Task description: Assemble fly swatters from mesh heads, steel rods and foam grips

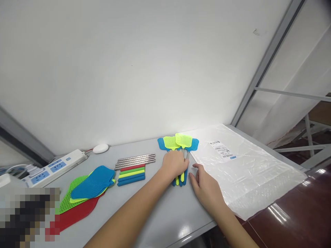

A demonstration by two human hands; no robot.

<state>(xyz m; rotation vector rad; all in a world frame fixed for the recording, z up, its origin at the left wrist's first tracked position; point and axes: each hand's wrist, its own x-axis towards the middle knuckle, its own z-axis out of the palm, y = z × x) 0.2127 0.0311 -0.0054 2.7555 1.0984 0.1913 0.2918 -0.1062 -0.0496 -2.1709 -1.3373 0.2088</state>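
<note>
At the near-left border of the white plastic bag point(248, 172), on a grey table point(168, 212), lies a bunch of fly swatters point(183, 141), blue and yellow, with their perforated heads fanned toward the wall point(165, 75) and the rightmost heads overlapping the bag's far-left corner. The left hand point(176, 162) is closed around the shafts of the bunch, from which blue and yellow handle ends project toward the person. The right hand point(207, 182), between these handles and the bag, is loosely open, fingers slightly curled, and grips nothing; its thumb lies just beside the handles. Farther left of the bag, beyond the bunch, is a row of loose handles point(131, 175) in red, green, yellow and blue, with parallel metal rods point(136, 161) just behind them. Well apart from the bag, in the same direction, flat swatter heads point(94, 184) in blue, yellow, green and red overlap in a pile. Behind this pile are a white power strip point(74, 160) and a white oval object point(100, 148). The bag itself bears a printed label point(221, 150); beyond its right edge, a reddish-brown floor point(297, 213) is visible.
</note>
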